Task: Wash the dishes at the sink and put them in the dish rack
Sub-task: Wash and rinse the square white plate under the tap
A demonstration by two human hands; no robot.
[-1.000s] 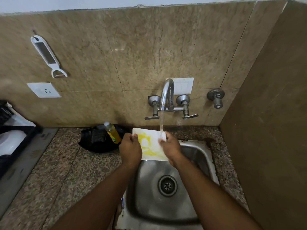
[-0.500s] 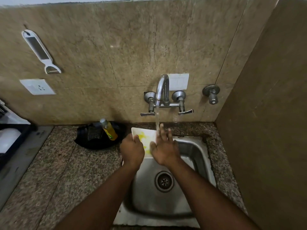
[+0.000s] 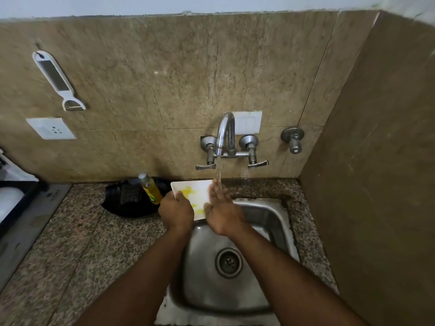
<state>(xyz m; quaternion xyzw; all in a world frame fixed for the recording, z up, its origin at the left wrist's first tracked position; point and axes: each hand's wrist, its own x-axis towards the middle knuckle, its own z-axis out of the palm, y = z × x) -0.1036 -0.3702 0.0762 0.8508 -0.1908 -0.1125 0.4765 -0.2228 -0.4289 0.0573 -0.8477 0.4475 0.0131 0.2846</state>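
Note:
A white rectangular plate [image 3: 191,192] smeared with yellow is held tilted over the back left of the steel sink [image 3: 266,212]. My left hand [image 3: 176,211] grips its left edge. My right hand [image 3: 221,210] lies flat against the plate's right side with fingers spread, under the water running from the tap [image 3: 225,135]. The plate's lower part is hidden behind both hands. The black dish rack [image 3: 21,187], holding a white dish, shows only partly at the far left edge.
A yellow soap bottle [image 3: 150,188] leans in a black holder [image 3: 128,200] on the granite counter [image 3: 82,243] left of the sink. A brown wall [image 3: 376,184] closes in on the right. A peeler [image 3: 57,81] and a socket [image 3: 50,128] are on the back wall.
My right hand has moved from gripping the plate's right edge to lying flat on its face with fingers spread under the stream. The plate sits further left than a second ago.

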